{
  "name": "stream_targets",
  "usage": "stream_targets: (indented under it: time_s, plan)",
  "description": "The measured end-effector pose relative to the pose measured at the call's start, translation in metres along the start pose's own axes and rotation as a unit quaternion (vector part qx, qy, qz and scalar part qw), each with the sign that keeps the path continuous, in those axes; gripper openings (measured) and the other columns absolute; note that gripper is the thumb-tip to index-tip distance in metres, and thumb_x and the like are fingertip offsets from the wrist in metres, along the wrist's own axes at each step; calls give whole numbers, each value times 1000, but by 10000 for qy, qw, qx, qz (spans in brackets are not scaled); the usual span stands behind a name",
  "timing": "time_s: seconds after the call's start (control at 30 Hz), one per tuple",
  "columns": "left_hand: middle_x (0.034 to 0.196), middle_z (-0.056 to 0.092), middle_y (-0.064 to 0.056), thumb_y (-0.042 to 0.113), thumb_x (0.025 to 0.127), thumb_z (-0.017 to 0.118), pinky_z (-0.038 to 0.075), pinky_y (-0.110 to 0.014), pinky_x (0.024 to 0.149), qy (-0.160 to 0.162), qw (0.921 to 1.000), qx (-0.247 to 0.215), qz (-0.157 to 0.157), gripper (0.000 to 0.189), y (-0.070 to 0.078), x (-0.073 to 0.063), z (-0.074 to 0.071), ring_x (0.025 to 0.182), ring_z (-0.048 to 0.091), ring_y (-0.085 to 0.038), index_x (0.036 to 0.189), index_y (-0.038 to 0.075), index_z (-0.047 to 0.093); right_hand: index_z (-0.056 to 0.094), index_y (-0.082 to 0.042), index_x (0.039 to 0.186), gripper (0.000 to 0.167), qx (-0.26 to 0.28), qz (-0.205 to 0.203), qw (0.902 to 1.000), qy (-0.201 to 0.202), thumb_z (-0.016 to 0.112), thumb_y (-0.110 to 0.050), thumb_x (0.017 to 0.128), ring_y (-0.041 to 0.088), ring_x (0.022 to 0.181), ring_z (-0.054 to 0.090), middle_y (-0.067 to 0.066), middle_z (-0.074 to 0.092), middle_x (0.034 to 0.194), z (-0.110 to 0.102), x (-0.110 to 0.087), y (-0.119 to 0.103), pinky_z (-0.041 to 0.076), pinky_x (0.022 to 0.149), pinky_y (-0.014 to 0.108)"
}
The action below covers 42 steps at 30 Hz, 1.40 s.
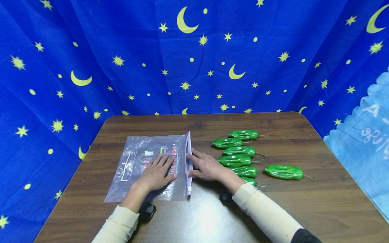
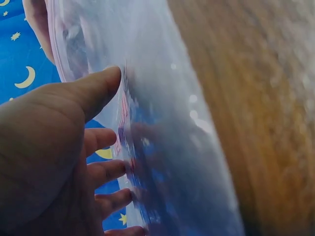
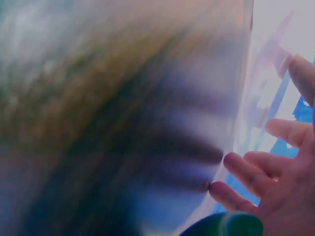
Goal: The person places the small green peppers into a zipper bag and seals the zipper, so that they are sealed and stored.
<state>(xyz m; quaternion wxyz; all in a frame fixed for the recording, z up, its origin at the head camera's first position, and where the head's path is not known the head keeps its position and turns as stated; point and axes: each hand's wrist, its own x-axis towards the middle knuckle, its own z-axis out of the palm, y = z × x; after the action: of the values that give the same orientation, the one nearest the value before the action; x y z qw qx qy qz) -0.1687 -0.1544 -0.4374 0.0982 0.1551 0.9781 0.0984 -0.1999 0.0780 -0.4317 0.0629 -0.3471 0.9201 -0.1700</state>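
A clear zip bag (image 1: pixel 133 168) with pink and white print lies flat on the left half of the table. Its lilac zip strip (image 1: pixel 188 145) faces right, with a slider (image 1: pixel 189 191) at the near end. My left hand (image 1: pixel 155 175) rests on the printed side, fingers spread; in the left wrist view, its fingertips (image 2: pixel 112 200) meet the film. At the zip edge, my right hand (image 1: pixel 208 166) touches the bag's mouth with thumb and fingers extended. The right wrist view shows the right hand's fingers (image 3: pixel 236 169) loosely spread beside the film.
Several shiny green peppers (image 1: pixel 237 160) lie in a column just right of my right hand, partly behind the forearm. Another green pepper (image 1: pixel 284 172) lies apart, farther right. The wooden table (image 1: pixel 304 135) ends at a blue star-and-moon curtain (image 1: pixel 212 50).
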Motion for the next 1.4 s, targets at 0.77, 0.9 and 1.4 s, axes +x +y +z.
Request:
stream_targets:
  time_s: [0.77,0.9,1.4]
  plan:
    - [146,41,-18,47,91,55,36,-54,106,792,9831,-1501,690,72,9,13,-1,132,42,-37,150,16,26,36,-20,146,69,-192,-68,9998,2,58,-49,87,42,128,45,20,31,151,3,3,-2,40,100,58]
    - [147,40,-19,46,91,55,35,-55,107,734,9803,-1688,717,72,11,15,-3,133,41,-38,150,17,25,34,-23,147,70,-188,-38,9998,-86,57,-51,87,41,130,43,19,29,152,3,3,-3,38,101,59]
    - [148,38,-15,44,90,58,33,-55,109,609,9781,-1789,877,69,15,21,-5,135,38,-36,148,19,31,34,-23,146,70,-161,-19,9996,-243,56,-52,87,38,133,40,16,27,154,4,4,-6,35,103,62]
